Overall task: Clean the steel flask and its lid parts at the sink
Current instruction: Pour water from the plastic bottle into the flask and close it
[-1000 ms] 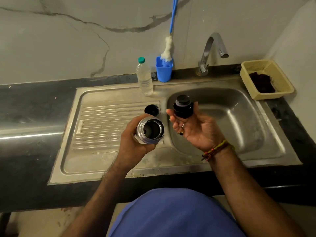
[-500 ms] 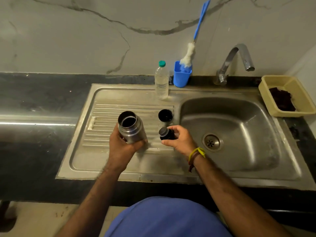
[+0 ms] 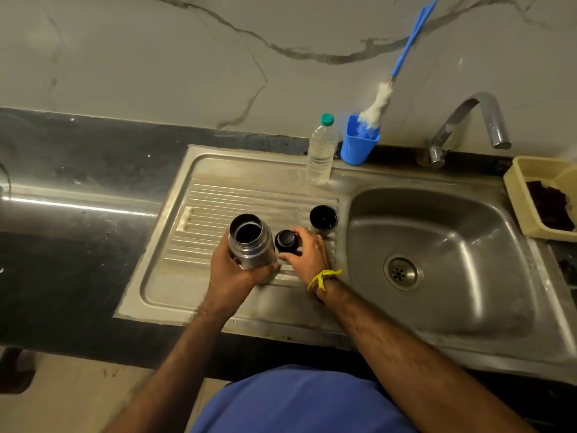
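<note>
The steel flask (image 3: pixel 251 242) stands upright with its mouth open on the ribbed drainboard (image 3: pixel 218 201). My left hand (image 3: pixel 231 276) grips its lower body. Just right of it sits the black stopper (image 3: pixel 286 241), and the fingers of my right hand (image 3: pixel 307 253) curl round it on the drainboard. The cup-shaped lid (image 3: pixel 323 218), dark inside with a steel wall, stands mouth up behind my right hand near the basin's edge.
The sink basin (image 3: pixel 452 232) with its drain (image 3: pixel 402 272) lies to the right, under the tap (image 3: pixel 468 123). A water bottle (image 3: pixel 321 151) and a blue cup (image 3: pixel 359 145) holding a bottle brush (image 3: pixel 379 100) stand at the back. A yellow basket (image 3: pixel 530 173) sits far right.
My right hand turned over and carried the stopper down from above the basin onto the drainboard beside the flask. My left hand lowered the flask upright.
</note>
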